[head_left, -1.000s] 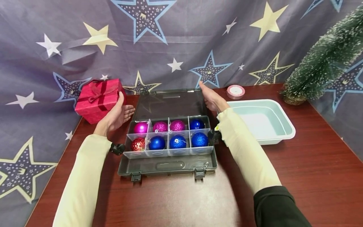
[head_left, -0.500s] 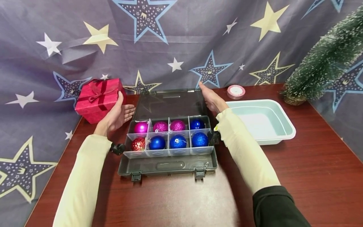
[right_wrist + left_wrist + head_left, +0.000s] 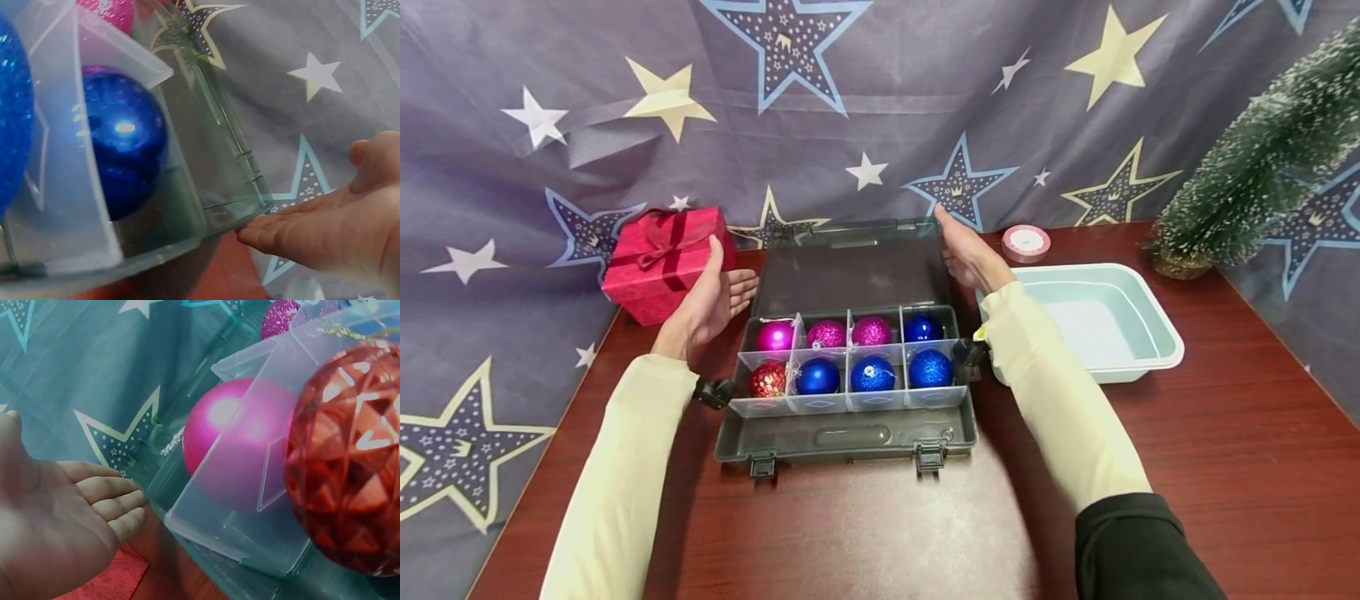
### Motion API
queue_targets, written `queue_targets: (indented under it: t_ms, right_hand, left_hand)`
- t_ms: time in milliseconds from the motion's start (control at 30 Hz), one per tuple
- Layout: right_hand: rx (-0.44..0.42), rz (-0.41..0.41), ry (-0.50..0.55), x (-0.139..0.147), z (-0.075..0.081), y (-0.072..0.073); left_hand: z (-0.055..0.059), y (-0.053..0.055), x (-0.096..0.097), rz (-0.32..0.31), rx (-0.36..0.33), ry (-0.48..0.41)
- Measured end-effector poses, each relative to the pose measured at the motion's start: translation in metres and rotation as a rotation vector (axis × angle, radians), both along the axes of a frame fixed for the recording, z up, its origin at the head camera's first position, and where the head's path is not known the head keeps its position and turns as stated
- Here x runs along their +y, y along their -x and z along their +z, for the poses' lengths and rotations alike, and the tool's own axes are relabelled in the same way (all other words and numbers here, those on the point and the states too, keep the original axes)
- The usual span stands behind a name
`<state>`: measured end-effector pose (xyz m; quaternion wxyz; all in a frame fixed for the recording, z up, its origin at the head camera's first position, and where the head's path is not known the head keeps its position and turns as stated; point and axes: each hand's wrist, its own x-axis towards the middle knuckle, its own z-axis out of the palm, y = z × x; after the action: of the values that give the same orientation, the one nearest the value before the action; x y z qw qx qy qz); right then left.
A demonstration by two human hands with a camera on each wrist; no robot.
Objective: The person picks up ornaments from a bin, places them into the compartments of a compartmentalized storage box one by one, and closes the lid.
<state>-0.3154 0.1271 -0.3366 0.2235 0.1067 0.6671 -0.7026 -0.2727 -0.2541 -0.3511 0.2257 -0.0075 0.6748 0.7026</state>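
Note:
A smoky see-through plastic case [image 3: 846,432] lies on the table with its lid [image 3: 853,271] swung back and tilted up. Clear dividers split it into compartments, each with a Christmas bauble: pink ones, such as the smooth pink bauble [image 3: 231,440], blue ones, such as the shiny blue bauble [image 3: 128,140], and a faceted red bauble [image 3: 350,469]. My right hand [image 3: 972,252] touches the lid's right edge with straight fingers, thumb up. With palm facing inward and fingers straight, my left hand [image 3: 706,300] is at the lid's left edge; whether it touches is unclear.
A red gift box [image 3: 662,262] with a ribbon stands behind my left hand. To the right are a pale green basin [image 3: 1093,321] and a pink-edged ribbon roll [image 3: 1026,242]. A small frosted tree [image 3: 1240,167] stands at the back right, before a star-patterned cloth [image 3: 865,108].
The lid's far edge has risen a little from lying back. My right hand has moved slightly up with it, while my left hand is almost where it was.

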Motion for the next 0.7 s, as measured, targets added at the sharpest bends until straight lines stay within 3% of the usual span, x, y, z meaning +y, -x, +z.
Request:
queue_targets:
  t_ms: [233, 700]
  right_hand:
    - [0.057, -0.010, 0.075, 0.006, 0.014, -0.004]
    - [0.197, 0.003, -0.037, 0.018, 0.038, -0.027]
  left_hand:
    - [0.006, -0.006, 0.000, 0.042, 0.053, -0.029]
    - [0.007, -0.025, -0.008, 0.101, 0.200, -0.086]
